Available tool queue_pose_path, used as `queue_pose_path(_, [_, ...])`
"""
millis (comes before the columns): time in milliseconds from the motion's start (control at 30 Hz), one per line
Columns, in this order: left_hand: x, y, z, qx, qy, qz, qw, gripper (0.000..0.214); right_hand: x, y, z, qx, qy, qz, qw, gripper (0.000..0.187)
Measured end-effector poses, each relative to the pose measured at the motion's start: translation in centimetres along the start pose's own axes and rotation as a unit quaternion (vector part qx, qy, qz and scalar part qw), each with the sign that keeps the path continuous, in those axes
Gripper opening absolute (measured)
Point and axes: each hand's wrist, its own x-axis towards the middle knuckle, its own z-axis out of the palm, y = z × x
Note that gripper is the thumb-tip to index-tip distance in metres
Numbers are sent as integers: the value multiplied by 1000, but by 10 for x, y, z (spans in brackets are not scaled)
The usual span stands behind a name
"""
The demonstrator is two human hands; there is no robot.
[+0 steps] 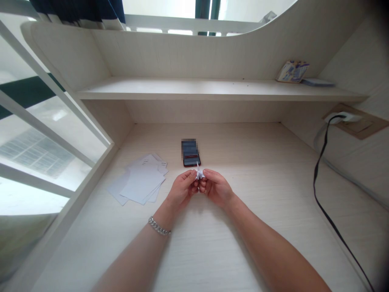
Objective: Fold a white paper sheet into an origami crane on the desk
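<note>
A small piece of folded white paper (199,174) with a thin point sticking up is pinched between my two hands, over the middle of the desk. My left hand (184,186) grips its left side with thumb and fingers; a silver chain bracelet (159,227) circles that wrist. On the other side, the thumb and fingers of my right hand (217,187) close on the right edge. Just beyond the fingertips lies a dark smartphone (191,160), its screen blurred out. Several loose white paper sheets (142,180) overlap one another to the left of my left hand.
A shelf (182,87) spans the back above the desk (261,162), with a crumpled snack packet (292,71) at its right. From a wall socket (358,119) a black cable (316,182) runs down along the right side. White rails (45,125) border the left.
</note>
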Motion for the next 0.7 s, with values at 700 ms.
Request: queue_pose_path(700, [-4,2,-2,15,-23,22,999,30,-3,0,0,-17,-37,-14,999,18])
